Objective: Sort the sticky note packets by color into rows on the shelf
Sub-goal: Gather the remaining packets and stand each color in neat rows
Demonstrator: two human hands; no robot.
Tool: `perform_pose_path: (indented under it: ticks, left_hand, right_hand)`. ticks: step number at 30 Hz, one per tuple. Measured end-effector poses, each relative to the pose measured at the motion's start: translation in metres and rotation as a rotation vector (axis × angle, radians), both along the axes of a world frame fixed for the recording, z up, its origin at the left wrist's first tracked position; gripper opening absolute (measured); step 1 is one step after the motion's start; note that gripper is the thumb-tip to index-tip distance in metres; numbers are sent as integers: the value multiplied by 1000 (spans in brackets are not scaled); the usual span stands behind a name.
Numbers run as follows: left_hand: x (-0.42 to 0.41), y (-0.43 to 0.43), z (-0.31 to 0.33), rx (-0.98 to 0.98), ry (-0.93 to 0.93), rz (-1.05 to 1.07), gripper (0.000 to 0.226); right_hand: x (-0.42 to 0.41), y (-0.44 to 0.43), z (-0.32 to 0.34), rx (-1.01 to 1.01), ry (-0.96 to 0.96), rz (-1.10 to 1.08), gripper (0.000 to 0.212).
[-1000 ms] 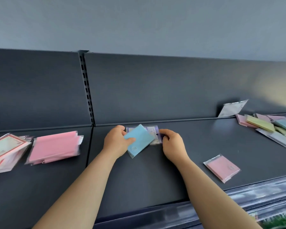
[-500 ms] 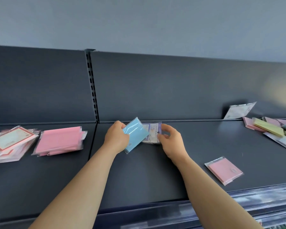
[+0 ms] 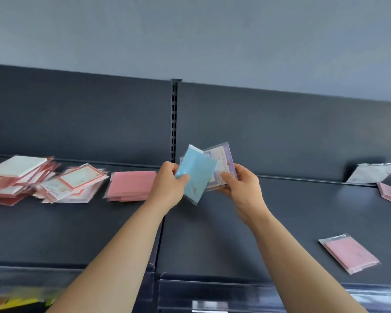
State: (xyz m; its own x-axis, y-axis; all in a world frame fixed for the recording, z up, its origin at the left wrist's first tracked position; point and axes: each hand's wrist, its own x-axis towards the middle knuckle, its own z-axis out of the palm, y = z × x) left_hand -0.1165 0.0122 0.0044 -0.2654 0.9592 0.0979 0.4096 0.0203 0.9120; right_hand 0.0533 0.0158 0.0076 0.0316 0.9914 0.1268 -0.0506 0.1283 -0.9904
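**A:** Item in hand?

**B:** 1 light-blue plastic-wrapped sticky note packet (image 3: 196, 175), pinched between thumb and fingers of the left hand (image 3: 167, 186) and raised above the dark grey metal shelf (image 3: 280, 211). Overlapping behind it is 1 purple-bordered printed packet (image 3: 221, 161), gripped by the right hand (image 3: 239, 184).

**A:** Step?

**B:** Apparently separating 2 colours. On the shelf: flat pink packet stack (image 3: 131, 185) at left, 1 loose pink packet (image 3: 350, 253) at front right.

**A:** Next?

**B:** No blue or purple row is visible, so each probably needs its own bare spot.
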Motion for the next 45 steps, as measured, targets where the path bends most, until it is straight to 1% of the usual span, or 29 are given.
perform_pose_path:
  ticks: [4,9,12,14,19,23,27,30,36,42,45]
  left_hand:
    - [-45,-9,18,60,-72,87,13]
    - [-112,-26,29,81,-64,177,17]
    - [-159,-37,35,92,-53,209,17]
    - [-192,-46,39,102,-52,227,18]
    - [-272,-66,49,119,-4,235,22]
    - [-326,-81,51,98,10,250,18]
    - [-366,-92,49,83,-14,259,16]
    - [-388,-96,45,64,-13,276,19]
    - [-426,-102,34,29,-54,327,21]
    - [-465,-109,25,39,6,420,22]
    - [-485,-117,22,39,58,481,20]
  right_hand:
    - [-37,0,6,-6,24,40,17]
    - [-105,-7,14,-18,23,141,25]
    - [-151,-12,22,-16,12,177,26]
    - [-185,-15,28,-15,20,181,28]
    - [-268,-24,37,-35,69,130,41]
    - [-322,-32,37,-91,100,138,42]
    - [-362,-35,32,-75,35,140,39]
    - [-385,-35,31,-73,-11,154,37]
    - [-425,-27,30,-34,-117,232,32]
    - [-469,-18,35,57,-276,274,36]
    - [-490,-12,35,108,-421,280,40]
